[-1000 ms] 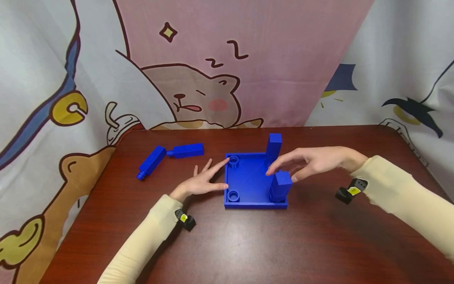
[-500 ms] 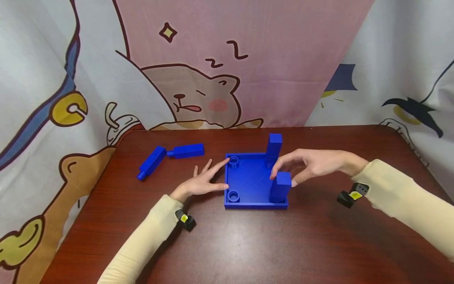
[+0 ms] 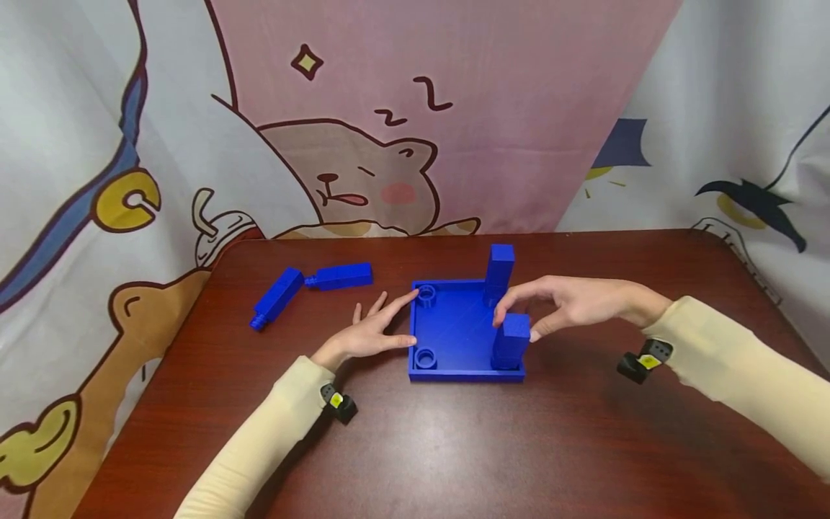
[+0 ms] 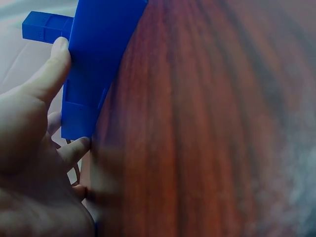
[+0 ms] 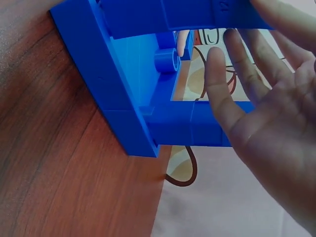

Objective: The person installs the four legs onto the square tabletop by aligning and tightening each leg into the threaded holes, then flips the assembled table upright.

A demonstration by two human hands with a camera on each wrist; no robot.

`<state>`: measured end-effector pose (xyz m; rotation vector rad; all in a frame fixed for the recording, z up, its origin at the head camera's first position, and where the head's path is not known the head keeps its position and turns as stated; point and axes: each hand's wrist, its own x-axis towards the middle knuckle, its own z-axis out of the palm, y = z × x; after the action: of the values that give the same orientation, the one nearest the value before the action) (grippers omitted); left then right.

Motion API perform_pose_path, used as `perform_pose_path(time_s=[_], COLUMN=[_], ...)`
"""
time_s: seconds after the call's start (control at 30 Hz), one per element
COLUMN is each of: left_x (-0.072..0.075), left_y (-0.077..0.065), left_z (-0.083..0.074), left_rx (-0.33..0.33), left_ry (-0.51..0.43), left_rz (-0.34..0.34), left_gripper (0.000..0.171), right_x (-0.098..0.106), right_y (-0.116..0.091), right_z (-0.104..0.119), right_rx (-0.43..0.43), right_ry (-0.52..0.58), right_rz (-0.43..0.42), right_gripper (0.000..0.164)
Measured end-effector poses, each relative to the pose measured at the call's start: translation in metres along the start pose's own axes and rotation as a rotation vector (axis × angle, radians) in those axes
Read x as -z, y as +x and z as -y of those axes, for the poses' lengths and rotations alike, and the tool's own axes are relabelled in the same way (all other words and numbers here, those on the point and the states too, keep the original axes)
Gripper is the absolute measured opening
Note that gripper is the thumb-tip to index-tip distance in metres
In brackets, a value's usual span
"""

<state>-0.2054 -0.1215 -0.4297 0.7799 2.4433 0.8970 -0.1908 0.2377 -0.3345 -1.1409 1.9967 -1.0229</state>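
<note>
A square blue tray-like base (image 3: 467, 376) lies on the table with two round sockets, a far one (image 3: 426, 295) and a near one (image 3: 425, 359), along its left side. Two square blue posts stand upright at its right corners: the far post (image 3: 499, 270) and the near post (image 3: 511, 346). My right hand (image 3: 577, 303) pinches the near post by its upper end, thumb on the right, fingers on the left; the right wrist view shows that post (image 5: 187, 15) from the side. My left hand (image 3: 366, 335) rests its spread, straight fingers against the base's left wall (image 4: 98, 59).
Two loose blue posts lie on the brown table (image 3: 428, 454) at the back left: one slanting (image 3: 275, 299), one nearly level (image 3: 340, 276), each with a narrower threaded end. A cartoon-printed curtain (image 3: 415, 115) hangs behind the table's far edge.
My right hand has come down slightly and its fingers have closed in on the near post, which has turned a little. My left hand and the base have stayed in place.
</note>
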Motion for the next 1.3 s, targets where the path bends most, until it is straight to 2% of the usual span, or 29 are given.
perform_pose_path(time_s=[0.33, 0.43, 0.5, 0.77, 0.9, 1.1, 1.3], left_x=[0.0, 0.0, 0.001, 0.01, 0.018, 0.031, 0.043], left_y=[-0.001, -0.001, -0.001, -0.003, -0.009, -0.018, -0.024], left_z=[0.0, -0.001, -0.001, -0.003, 0.002, 0.008, 0.015], left_rx=[0.001, 0.002, 0.001, -0.012, -0.036, -0.055, -0.07], left_ry=[-0.013, -0.017, -0.016, -0.026, -0.081, -0.181, -0.293], left_rz=[0.001, -0.002, -0.004, 0.002, -0.011, -0.096, -0.198], left_gripper=[0.083, 0.082, 0.082, 0.08, 0.076, 0.073, 0.067], right_x=[-0.001, 0.001, 0.002, 0.012, 0.017, 0.021, 0.02], right_y=[-0.003, -0.006, -0.008, -0.013, -0.012, -0.008, 0.001], right_z=[0.006, 0.007, 0.007, 0.002, 0.001, -0.004, -0.013], right_rx=[-0.049, -0.049, -0.04, -0.007, 0.016, -0.001, -0.033], right_ry=[0.002, 0.011, 0.009, -0.136, -0.164, -0.115, -0.109], right_rz=[-0.009, -0.04, -0.08, -0.305, -0.436, -0.583, -0.641], right_gripper=[0.037, 0.038, 0.038, 0.032, 0.029, 0.03, 0.034])
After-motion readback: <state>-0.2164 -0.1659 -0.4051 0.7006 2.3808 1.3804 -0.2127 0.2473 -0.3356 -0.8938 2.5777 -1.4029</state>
